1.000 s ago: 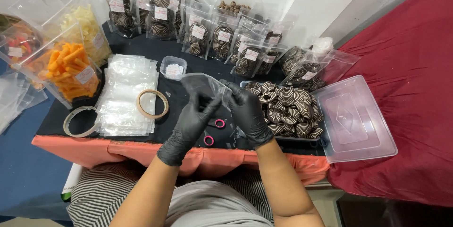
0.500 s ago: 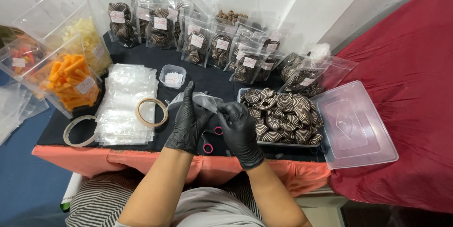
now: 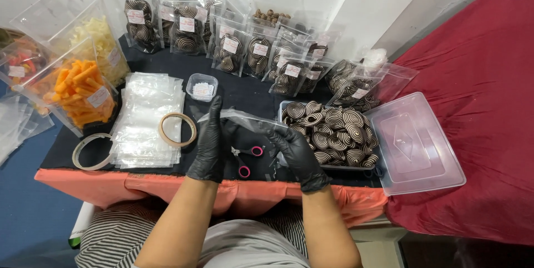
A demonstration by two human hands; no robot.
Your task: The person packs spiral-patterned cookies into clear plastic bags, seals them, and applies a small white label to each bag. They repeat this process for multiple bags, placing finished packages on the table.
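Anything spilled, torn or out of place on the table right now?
Nothing stands out. Both gloved hands, left hand and right hand, hold one clear pouch over the scissors. The spiral cookies sit inside their tray, lid beside it; the empty pouches lie stacked.

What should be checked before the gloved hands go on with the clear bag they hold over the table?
1. Both hands on the clear bag: left hand and right hand hold it: ok.
2. Gloves on both hands: ok.
3. Bag mouth open: cannot tell.
4. Tray of spiral cookies uncovered, its lid set beside it: ok.
5. Pink-handled scissors lie under the bag, apart from the fingers: ok.
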